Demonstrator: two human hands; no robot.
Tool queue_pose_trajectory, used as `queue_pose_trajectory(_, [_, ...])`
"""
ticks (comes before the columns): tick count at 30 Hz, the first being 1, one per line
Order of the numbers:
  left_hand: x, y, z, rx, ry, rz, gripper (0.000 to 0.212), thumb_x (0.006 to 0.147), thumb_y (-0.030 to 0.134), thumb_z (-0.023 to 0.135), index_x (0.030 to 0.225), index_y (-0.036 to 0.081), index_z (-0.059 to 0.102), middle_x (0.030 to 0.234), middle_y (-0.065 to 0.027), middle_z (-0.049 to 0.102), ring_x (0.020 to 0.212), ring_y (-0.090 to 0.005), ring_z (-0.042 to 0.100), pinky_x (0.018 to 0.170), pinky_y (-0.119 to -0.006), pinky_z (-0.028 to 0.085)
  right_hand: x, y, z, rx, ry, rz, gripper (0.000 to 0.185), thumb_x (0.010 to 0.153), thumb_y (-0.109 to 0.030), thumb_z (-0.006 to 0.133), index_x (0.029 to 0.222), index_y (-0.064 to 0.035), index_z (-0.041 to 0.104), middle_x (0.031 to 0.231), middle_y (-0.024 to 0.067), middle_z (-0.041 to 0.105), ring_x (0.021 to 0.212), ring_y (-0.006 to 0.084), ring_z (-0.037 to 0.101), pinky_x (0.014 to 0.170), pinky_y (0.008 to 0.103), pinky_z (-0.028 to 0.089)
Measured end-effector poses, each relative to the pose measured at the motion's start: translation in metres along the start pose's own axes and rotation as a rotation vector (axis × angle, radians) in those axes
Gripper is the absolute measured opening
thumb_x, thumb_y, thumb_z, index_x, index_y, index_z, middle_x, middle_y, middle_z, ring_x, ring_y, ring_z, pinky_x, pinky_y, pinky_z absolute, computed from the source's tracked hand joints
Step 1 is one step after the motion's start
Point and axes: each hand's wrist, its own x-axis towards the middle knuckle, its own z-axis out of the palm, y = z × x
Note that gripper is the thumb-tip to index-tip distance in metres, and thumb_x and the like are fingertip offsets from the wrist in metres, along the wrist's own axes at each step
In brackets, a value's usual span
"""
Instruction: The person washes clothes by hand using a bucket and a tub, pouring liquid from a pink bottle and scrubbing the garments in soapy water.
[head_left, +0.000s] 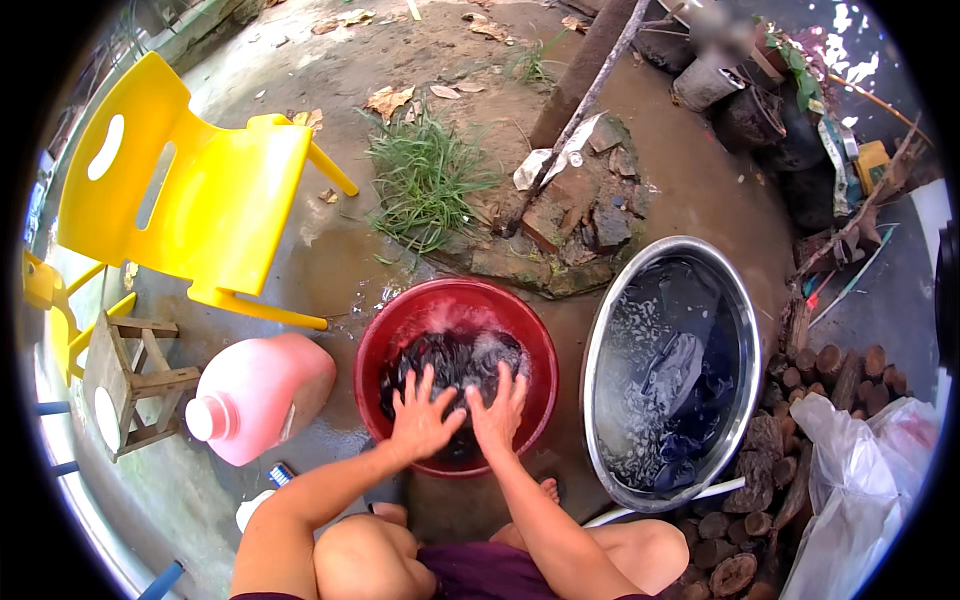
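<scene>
A red plastic basin (541, 330) stands on the wet ground between my feet, with dark wet cloth (442, 356) and sudsy water inside. My left hand (426, 416) has its fingers spread over the cloth, palm down. Close beside it on the right, my right hand (498, 412) is spread in the same way, and the thumbs are near each other. Both hands rest on or just above the cloth; neither grips it. At the right, an oval metal tub (590, 405) holds water and dark clothes (675, 375). A pink plastic jug (262, 390) with a white cap leans at the left.
A yellow plastic chair (202, 187) and a small wooden stool (142, 375) stand at the left. A blue brush (280, 474) lies below the jug. Bricks (559, 214) and grass (431, 180) are ahead. Stacked logs (712, 551), a pale hose (609, 517) and a plastic bag (847, 480) are at the right.
</scene>
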Motion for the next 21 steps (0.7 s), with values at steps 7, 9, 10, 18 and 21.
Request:
queue_pose_trajectory(7, [0.043, -0.029, 0.021, 0.291, 0.324, 0.289, 0.03, 0.08, 0.04, 0.055, 0.095, 0.015, 0.062, 0.115, -0.0236, 0.048, 0.099, -0.0369, 0.045, 0.079, -0.05, 0.035, 0.023, 0.014, 0.047, -0.141, -0.367, 0.024, 0.034, 0.087, -0.032, 0.052, 0.113, -0.0104, 0.051, 0.102, 0.0341, 0.053, 0.093, 0.0477, 0.053, 0.075, 0.0532, 0.043])
queue_pose_trajectory(9, [0.082, -0.026, 0.006, 0.207, 0.184, 0.323, 0.029, 0.082, 0.039, 0.053, 0.094, 0.014, 0.062, 0.104, -0.0211, 0.055, 0.087, -0.0342, 0.053, 0.07, -0.046, 0.042, 0.054, 0.039, 0.061, -0.27, -0.495, 0.056, 0.034, 0.087, -0.034, 0.051, 0.104, -0.0062, 0.058, 0.091, 0.0332, 0.059, 0.087, 0.0448, 0.058, 0.074, 0.0519, 0.045])
queue_pose_trajectory(10, [0.099, -0.02, -0.003, 0.144, 0.027, 0.27, 0.029, 0.083, 0.038, 0.051, 0.095, 0.013, 0.062, 0.104, -0.022, 0.056, 0.085, -0.034, 0.056, 0.069, -0.046, 0.045, 0.072, 0.042, 0.06, -0.314, -0.563, 0.062, 0.037, 0.087, -0.036, 0.05, 0.104, -0.0051, 0.06, 0.092, 0.0314, 0.06, 0.088, 0.0438, 0.059, 0.076, 0.0509, 0.046])
queue_pose_trajectory(18, [0.132, -0.017, -0.055, -0.653, -0.161, -0.072, 0.044, 0.088, 0.044, 0.04, 0.11, 0.014, 0.063, 0.112, -0.0171, 0.061, 0.103, -0.0295, 0.058, 0.091, -0.039, 0.042, 0.112, -0.036, -0.021, -0.09, -0.429, -0.515, 0.025, 0.084, -0.031, 0.055, 0.095, -0.0098, 0.063, 0.089, 0.0127, 0.063, 0.071, 0.0353, 0.063, 0.063, 0.0453, 0.05])
queue_pose_trajectory(21, [0.118, 0.003, -0.073, -0.359, -0.028, -0.176, 0.061, 0.08, 0.059, 0.05, 0.124, 0.016, 0.054, 0.128, -0.0157, 0.047, 0.122, -0.0345, 0.042, 0.098, -0.049, 0.033, 0.048, -0.061, -0.036, -0.065, -0.448, -0.815, 0.027, 0.082, -0.035, 0.06, 0.08, -0.0091, 0.053, 0.076, 0.0111, 0.052, 0.066, 0.0301, 0.062, 0.054, 0.0413, 0.051])
